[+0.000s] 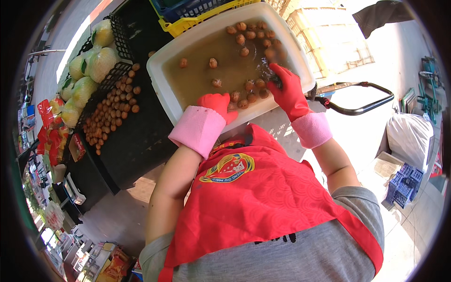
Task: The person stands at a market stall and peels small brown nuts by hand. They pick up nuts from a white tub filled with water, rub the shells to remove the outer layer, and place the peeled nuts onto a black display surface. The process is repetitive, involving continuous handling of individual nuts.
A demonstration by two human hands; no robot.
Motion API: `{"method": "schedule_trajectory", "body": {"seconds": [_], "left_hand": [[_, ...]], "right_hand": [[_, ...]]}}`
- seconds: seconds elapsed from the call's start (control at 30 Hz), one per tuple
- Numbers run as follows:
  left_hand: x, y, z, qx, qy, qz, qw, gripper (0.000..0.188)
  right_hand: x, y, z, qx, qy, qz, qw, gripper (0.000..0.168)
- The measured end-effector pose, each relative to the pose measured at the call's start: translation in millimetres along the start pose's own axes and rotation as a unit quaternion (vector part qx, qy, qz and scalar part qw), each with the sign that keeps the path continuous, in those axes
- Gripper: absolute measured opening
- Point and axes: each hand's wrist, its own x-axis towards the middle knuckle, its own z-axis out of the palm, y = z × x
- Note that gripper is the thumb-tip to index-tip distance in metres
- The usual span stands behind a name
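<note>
A white plastic tub (160, 75) holds murky brown water with walnuts (216, 83) floating and lying in it. My left hand (215, 105), in a red rubber glove with a pink cuff, is at the near rim. Its fingers are curled beside several walnuts (242, 103), and its palm side is hidden. On the right side of the tub, my right hand (289, 90) wears a matching glove. Between its thumb and fingers is a dark object (277, 81), partly hidden and too unclear to name. Walnuts (260, 83) lie just left of it.
On the black table (141, 141) to the left lies a heap of walnuts (116, 105) beside net-wrapped pomelos (102, 61) in black mesh crates. A yellow crate (179, 26) stands behind the tub. A black metal handle (373, 102) juts out at right. Blue crates (403, 185) sit on the floor.
</note>
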Motion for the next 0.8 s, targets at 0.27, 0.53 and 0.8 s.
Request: {"method": "schedule_trajectory", "body": {"seconds": [0.27, 0.53, 0.8], "left_hand": [[7, -4, 7, -0.015, -0.076, -0.032, 0.996, 0.048], [-5, 1, -8, 0.01, -0.082, -0.021, 0.996, 0.04], [-4, -15, -9, -0.048, -0.075, -0.029, 0.996, 0.035]], "right_hand": [[-12, -5, 10, 0.016, 0.02, 0.014, 1.0, 0.056], [28, -39, 36, 0.14, 0.001, 0.004, 0.99, 0.056], [72, -53, 65, 0.16, -0.083, 0.014, 0.984, 0.052]]}}
